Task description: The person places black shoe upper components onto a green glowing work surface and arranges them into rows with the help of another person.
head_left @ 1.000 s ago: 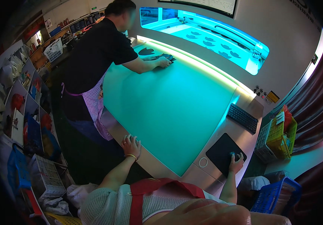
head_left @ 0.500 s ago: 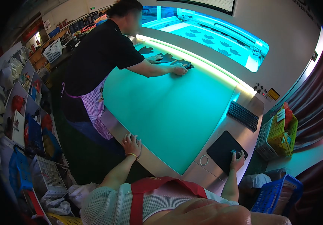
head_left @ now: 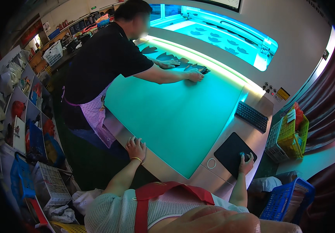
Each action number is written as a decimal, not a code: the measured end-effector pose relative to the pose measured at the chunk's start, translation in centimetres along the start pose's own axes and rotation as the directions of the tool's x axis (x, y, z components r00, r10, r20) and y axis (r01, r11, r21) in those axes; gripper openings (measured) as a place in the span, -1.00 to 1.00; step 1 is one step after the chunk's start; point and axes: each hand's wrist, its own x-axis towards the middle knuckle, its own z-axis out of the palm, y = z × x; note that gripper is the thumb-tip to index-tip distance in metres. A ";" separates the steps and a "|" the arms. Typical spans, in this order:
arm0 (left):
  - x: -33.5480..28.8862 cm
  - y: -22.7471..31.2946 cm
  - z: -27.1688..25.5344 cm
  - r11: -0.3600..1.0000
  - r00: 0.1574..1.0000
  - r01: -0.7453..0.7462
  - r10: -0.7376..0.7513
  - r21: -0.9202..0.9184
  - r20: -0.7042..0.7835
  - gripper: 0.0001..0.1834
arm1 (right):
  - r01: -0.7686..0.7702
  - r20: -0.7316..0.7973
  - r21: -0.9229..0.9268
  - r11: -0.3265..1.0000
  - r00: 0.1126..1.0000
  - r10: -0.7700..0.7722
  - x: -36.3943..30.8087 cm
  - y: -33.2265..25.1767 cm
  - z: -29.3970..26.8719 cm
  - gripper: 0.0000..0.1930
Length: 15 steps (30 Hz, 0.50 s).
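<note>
The mouse (head_left: pixel 242 154) sits on the black pad (head_left: pixel 228 148), toward its right side. Your right hand (head_left: pixel 246 164) has its grip on it, fingers curled over the top; you cannot tell from this view whether a button is pressed. To handle it well, rest the wrist low, use small, even strokes, and recentre before the mouse runs off the pad's nearby edge. Just left of the pad, a white ring (head_left: pixel 207 164) lies on the metal counter (head_left: pixel 207 179), clear of the mouse. The keyboard (head_left: pixel 251 117) lies beyond the pad, near it. Your left hand (head_left: pixel 136 148) grasps nothing: it rests flat on the counter's rim, a good brace for steady pointing. Across the green work surface (head_left: pixel 163 124), a co-worker (head_left: pixel 101 58) handles dark cut pieces (head_left: pixel 205 70); glance at those hands before you click anything.
</note>
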 end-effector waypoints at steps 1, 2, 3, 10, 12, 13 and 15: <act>0.0 0.0 0.0 1.000 1.000 0.001 -0.001 0.004 0.001 -0.61 | -0.001 0.000 0.000 1.000 1.000 0.001 0.0 -0.1 0.0 -0.36; 0.0 -0.1 0.1 1.000 1.000 0.000 0.000 0.004 0.001 -0.61 | 0.000 0.000 0.000 1.000 1.000 0.000 0.0 -0.1 0.0 -0.36; 0.0 -0.2 0.1 1.000 1.000 -0.001 0.001 0.002 -0.001 -0.61 | 0.001 0.000 -0.001 1.000 1.000 -0.001 0.0 -0.1 0.0 -0.37; 0.1 0.2 -0.1 1.000 1.000 0.004 -0.004 -0.015 -0.004 -0.60 | -0.002 -0.008 -0.014 1.000 1.000 0.002 0.0 0.0 -0.1 -0.37; 0.1 0.1 0.0 1.000 1.000 0.002 -0.002 -0.016 -0.011 -0.60 | -0.004 -0.011 -0.014 1.000 1.000 0.004 0.0 0.0 -0.1 -0.37; 0.1 0.1 0.0 1.000 1.000 0.000 0.000 -0.017 -0.017 -0.60 | -0.004 -0.012 -0.014 1.000 1.000 0.004 0.0 0.2 0.0 -0.37; 0.1 0.1 -0.1 1.000 1.000 0.002 -0.002 -0.012 -0.015 -0.60 | 0.016 -0.019 0.002 1.000 1.000 -0.016 0.1 0.3 0.2 -0.37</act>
